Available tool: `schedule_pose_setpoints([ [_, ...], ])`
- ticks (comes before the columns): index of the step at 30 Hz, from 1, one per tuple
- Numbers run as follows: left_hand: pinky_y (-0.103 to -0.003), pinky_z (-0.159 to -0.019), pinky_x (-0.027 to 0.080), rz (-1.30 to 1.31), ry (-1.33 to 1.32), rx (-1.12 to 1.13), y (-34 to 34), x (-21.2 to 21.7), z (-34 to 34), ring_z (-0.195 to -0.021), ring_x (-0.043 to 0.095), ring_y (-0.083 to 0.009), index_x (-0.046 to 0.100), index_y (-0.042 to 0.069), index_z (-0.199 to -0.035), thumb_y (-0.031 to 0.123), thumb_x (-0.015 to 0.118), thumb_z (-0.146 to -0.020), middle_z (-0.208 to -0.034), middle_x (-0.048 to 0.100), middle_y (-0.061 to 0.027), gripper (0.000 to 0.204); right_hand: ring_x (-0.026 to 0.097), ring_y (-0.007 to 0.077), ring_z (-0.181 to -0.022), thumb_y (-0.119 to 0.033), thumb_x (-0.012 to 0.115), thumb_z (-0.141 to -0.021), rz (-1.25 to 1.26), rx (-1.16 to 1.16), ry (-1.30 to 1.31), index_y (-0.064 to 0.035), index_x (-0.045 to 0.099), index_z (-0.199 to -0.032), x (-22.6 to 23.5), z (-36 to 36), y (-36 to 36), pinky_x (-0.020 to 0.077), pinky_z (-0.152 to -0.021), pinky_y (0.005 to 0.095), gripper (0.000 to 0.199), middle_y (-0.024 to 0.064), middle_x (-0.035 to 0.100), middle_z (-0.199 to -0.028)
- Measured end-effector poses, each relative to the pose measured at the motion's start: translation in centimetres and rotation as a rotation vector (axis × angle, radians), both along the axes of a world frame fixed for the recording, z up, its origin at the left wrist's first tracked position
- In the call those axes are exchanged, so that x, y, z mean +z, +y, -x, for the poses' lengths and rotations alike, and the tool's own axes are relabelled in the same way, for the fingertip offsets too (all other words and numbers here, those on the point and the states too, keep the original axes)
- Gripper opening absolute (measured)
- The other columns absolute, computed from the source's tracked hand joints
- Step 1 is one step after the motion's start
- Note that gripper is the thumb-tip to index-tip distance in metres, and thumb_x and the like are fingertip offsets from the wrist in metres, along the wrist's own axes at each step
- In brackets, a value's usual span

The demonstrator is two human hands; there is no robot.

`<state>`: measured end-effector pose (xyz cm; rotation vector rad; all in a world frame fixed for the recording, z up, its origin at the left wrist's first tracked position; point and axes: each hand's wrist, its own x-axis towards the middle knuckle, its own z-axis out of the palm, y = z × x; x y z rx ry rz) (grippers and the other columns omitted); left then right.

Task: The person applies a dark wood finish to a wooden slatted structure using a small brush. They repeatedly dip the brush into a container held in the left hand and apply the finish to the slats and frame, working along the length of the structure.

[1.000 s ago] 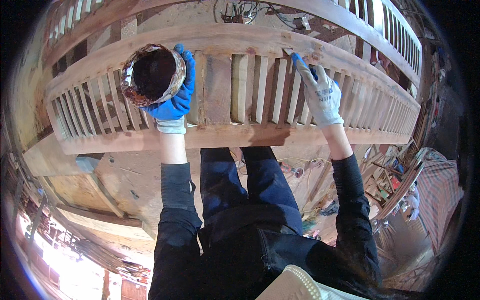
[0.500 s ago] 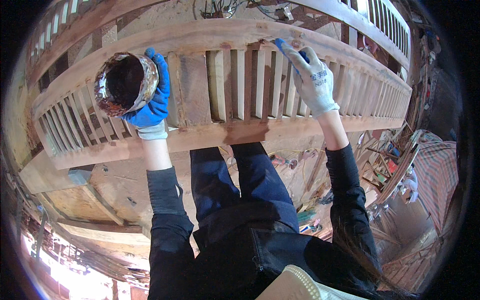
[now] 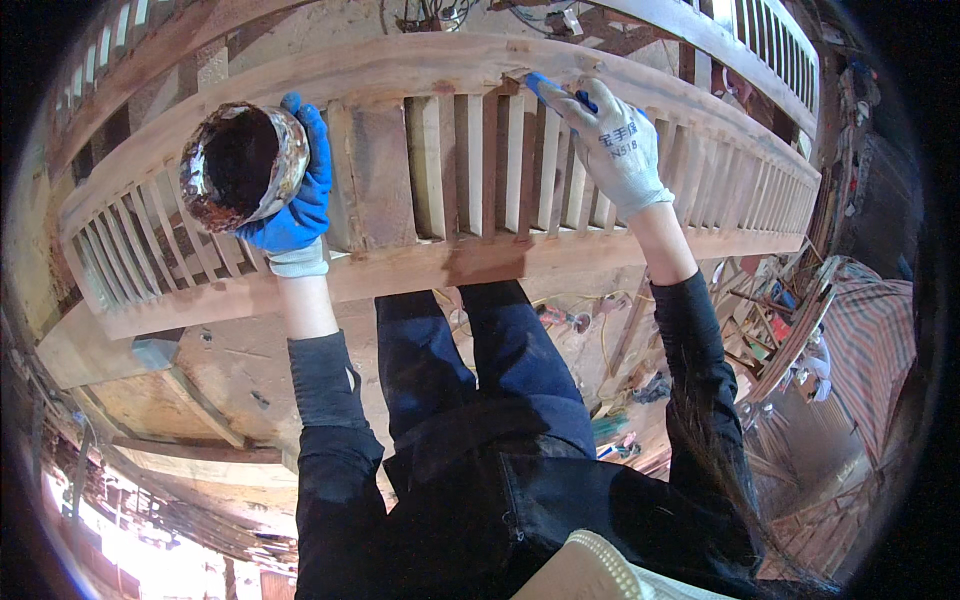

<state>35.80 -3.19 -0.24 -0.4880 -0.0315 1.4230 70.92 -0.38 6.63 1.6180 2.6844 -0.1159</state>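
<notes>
My left hand [image 3: 300, 205], in a blue-coated glove, is wrapped round a round pot [image 3: 282, 180] crusted with brown and whitish smears. The pot's mouth faces me and its inside is dark. My right hand [image 3: 615, 150], in a white-backed glove with blue fingertips, is closed at the upper rail of a slatted wooden panel [image 3: 380, 278]. Its pointing finger reaches the rail just above the slats. What the fingers hold, if anything, is too small and hidden to name. Beside that fingertip the wood shows a darker brown patch.
A second slatted wooden frame [image 3: 690, 35] lies beyond the panel. Cables [image 3: 440, 15] run over the floor at the far side. Below the panel are an angle-grinder-like tool [image 3: 575, 320] and wooden boards [image 3: 200, 400]. A striped cloth [image 3: 865, 340] hangs at the right.
My right hand has shifted slightly left and up along the upper rail. My left hand and the pot have drifted a little left in the picture.
</notes>
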Motion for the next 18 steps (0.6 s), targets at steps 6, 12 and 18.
schedule_pose_setpoints([
  [6, -0.057, -0.115, 0.025, -0.024, -0.015, 0.01, -0.1, -0.1, -0.1, -0.137, 0.032, -0.0417, 0.041, 0.0, -0.139, 0.039, 0.071, -0.078, -0.147, 0.035, -0.0253, 0.078, 0.065, 0.0267, -0.08, -0.004, 0.061, -0.078, 0.11, -0.066, -0.042, -0.0348, 0.051, -0.136, 1.4, -0.1, -0.9, 0.054, -0.069, 0.0377, 0.067, 0.0068, 0.059, -0.1],
  [12, -0.057, -0.115, 0.026, 0.004, -0.064, -0.017, 0.1, 0.4, -0.3, -0.137, 0.032, -0.0416, 0.042, 0.0, -0.138, 0.04, 0.073, -0.076, -0.147, 0.035, -0.0253, 0.08, 0.066, 0.0251, -0.08, -0.005, 0.062, -0.079, -0.035, -0.054, 0.022, -0.0319, 0.058, -0.128, 0.2, -0.1, 0.0, 0.0545, -0.066, 0.0376, 0.056, 0.0062, 0.059, -0.1],
  [18, -0.061, -0.114, 0.024, 0.055, -0.097, 0.003, -0.1, -0.1, -0.1, -0.134, 0.035, -0.0452, 0.045, 0.004, -0.137, 0.048, 0.068, -0.081, -0.145, 0.037, -0.0263, 0.074, 0.067, 0.0253, -0.078, -0.008, 0.062, -0.084, 0.1, -0.068, -0.141, -0.033, 0.055, -0.133, -1.2, -0.2, -1.6, 0.0554, -0.065, 0.0365, 0.056, 0.0062, 0.059, -0.096],
])
